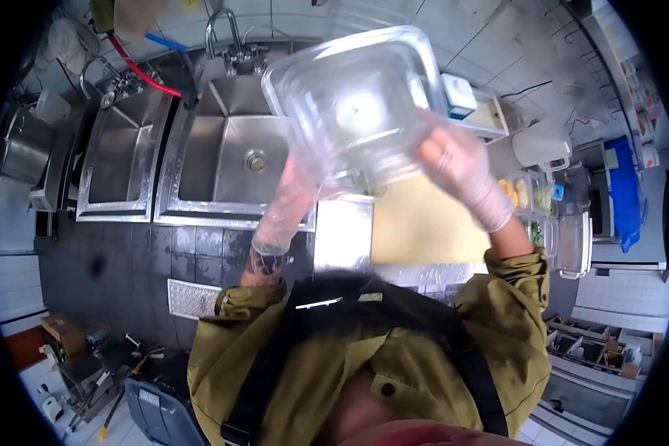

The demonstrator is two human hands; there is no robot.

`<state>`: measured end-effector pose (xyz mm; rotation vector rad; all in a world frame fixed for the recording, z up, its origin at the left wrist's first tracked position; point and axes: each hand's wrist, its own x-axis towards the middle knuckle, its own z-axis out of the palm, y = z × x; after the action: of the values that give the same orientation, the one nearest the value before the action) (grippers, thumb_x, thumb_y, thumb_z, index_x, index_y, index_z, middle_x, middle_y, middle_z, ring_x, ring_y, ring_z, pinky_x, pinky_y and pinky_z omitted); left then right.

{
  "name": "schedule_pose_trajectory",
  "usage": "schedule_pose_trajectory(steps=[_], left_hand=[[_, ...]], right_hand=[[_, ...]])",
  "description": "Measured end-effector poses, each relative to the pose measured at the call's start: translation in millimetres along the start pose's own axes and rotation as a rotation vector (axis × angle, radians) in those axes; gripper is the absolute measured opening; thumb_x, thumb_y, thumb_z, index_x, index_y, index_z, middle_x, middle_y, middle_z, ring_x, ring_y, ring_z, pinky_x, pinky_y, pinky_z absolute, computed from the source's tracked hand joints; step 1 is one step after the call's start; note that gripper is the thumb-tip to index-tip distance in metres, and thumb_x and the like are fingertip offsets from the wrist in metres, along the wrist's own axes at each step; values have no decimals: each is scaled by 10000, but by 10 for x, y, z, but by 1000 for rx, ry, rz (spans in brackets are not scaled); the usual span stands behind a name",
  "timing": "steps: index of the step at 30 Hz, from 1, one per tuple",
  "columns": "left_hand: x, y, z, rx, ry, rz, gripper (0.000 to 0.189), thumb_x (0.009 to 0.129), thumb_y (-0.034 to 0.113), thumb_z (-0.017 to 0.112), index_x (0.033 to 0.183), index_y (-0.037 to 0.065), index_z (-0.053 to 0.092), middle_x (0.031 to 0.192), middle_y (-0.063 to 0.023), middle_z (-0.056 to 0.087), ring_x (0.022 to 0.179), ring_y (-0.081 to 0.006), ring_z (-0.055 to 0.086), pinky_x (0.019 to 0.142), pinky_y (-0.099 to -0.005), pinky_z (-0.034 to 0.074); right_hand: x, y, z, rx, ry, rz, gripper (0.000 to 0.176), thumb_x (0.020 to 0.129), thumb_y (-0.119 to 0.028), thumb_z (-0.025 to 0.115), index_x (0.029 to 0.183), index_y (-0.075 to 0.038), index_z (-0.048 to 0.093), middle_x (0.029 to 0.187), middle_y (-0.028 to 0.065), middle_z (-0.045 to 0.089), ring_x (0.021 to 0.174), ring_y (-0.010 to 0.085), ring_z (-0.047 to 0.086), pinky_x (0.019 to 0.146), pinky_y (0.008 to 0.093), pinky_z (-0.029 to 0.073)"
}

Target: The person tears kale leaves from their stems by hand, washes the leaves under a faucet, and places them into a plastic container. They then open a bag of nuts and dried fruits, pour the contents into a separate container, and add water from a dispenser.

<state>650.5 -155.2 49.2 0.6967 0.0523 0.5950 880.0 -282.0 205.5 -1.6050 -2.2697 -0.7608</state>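
A clear, square-rimmed container [357,111] is held up in front of me, tilted, over the sink edge and the counter. My left hand [296,195], in a clear glove, grips its lower left side. On its lower right side, my right hand [453,160], also gloved, has its fingers closed on the wall. Motion blurs the fingertips of both hands. Beneath the container and my right hand lies a pale yellow cutting board [424,223].
Two steel sinks [227,149] with taps are on the left. Beside the board at right stand small clear tubs of food [528,193], a white pitcher [540,145] and a clear bin [574,241]. A dark lidded bin [160,412] is on the floor at lower left.
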Motion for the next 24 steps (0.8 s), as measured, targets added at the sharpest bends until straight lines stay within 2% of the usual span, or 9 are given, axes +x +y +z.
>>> schedule_pose_trajectory(steps=[2,6,9,10,11,13,16,18,24], left_hand=[[-132,-30,-182,61,-3,-7,979,740,472,720,1431,-3,214,1346,-181,420,1143,-301,536,957,-407,460],[-503,131,-338,-7,378,-138,771,745,335,722,1326,-47,389,1183,-167,566,1123,-300,554,960,-431,462],[-653,307,-389,-167,310,-92,638,786,255,654,1296,-45,416,1211,-162,549,1117,-301,558,955,-436,466],[-746,205,-746,22,368,-41,728,867,361,517,1402,-53,247,1268,-225,484,1140,-367,534,930,-491,479],[-795,228,-890,183,530,-53,713,838,274,521,1428,0,227,1219,-212,525,1067,-339,573,866,-470,508],[-755,391,-781,342,681,132,792,747,104,533,1460,82,190,1242,-197,489,1005,-294,574,796,-418,524],[-769,674,-974,1053,878,348,1036,582,-50,583,1486,135,111,1331,-198,345,1187,-284,408,972,-432,393],[-799,872,-911,1525,888,600,1044,541,25,629,1468,71,152,1353,-236,281,1215,-356,334,1025,-493,310],[-1036,1521,-784,2256,718,994,1022,496,169,687,1399,2,238,1304,-244,272,1189,-417,318,972,-517,327]], right_hand=[[-55,-355,192,100,30,20,193,623,-73,637,772,-124,525,815,31,551,713,199,594,530,297,502],[-30,-699,485,302,27,92,242,593,-103,696,749,-109,511,757,33,509,641,200,562,488,316,464],[78,-840,729,507,-10,172,306,607,-143,799,761,-89,541,749,41,555,631,185,594,543,303,471],[66,-836,932,635,-13,222,307,637,-161,802,763,-86,533,753,32,557,622,176,591,542,306,469],[58,-847,1123,762,-16,273,312,667,-180,805,764,-84,525,757,23,560,613,166,589,540,308,467],[144,-938,1479,1074,-81,676,317,738,-262,777,771,-83,517,744,10,554,654,170,619,566,307,495],[415,-1063,1738,1707,27,1286,352,806,-376,717,777,-95,506,720,2,536,749,222,658,634,312,543],[494,-1117,1837,2053,163,1649,421,835,-496,629,768,-110,474,707,38,509,862,362,661,671,336,591],[389,-1373,2298,2608,338,2195,493,833,-544,583,731,-90,420,723,50,515,845,356,652,527,290,582]])
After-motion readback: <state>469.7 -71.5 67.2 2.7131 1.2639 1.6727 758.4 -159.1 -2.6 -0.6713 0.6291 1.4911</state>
